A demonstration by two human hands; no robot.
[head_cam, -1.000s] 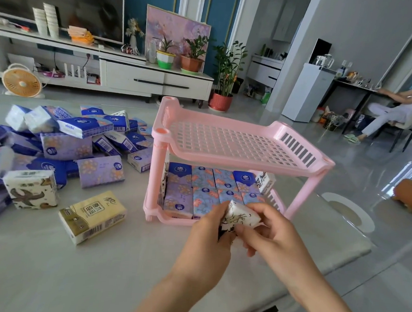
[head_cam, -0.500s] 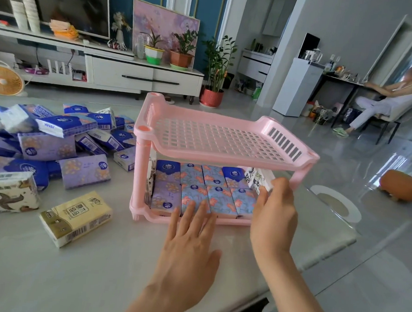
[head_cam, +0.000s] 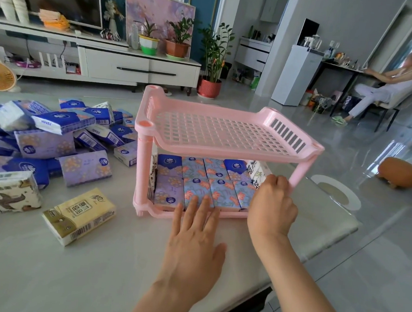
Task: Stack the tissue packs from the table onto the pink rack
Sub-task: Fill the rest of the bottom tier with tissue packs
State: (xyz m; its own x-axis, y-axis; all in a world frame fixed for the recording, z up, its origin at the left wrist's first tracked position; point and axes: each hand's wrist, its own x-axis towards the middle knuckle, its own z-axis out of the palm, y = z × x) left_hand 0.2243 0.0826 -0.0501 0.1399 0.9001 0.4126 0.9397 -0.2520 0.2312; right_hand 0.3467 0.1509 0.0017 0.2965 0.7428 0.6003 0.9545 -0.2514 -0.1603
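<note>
- Right hand (head_cam: 271, 208): fingers curled at the right end of the lower shelf, pressing a black-and-white pack (head_cam: 254, 172) into the row; whether it actually grips the pack cannot be determined.
- Left hand (head_cam: 194, 249): released, fingers spread flat, tips at the front lip of the pink rack (head_cam: 224, 154).
- Lower shelf: filled with blue floral packs (head_cam: 206, 180); top shelf bare.
- Desk (head_cam: 96, 269): loose pile of tissue packs (head_cam: 56, 137) at left, a yellow pack (head_cam: 80, 214) nearest.
- Risk: forcing the end pack may buckle the tight row or shift the light rack toward the desk edge.
</note>
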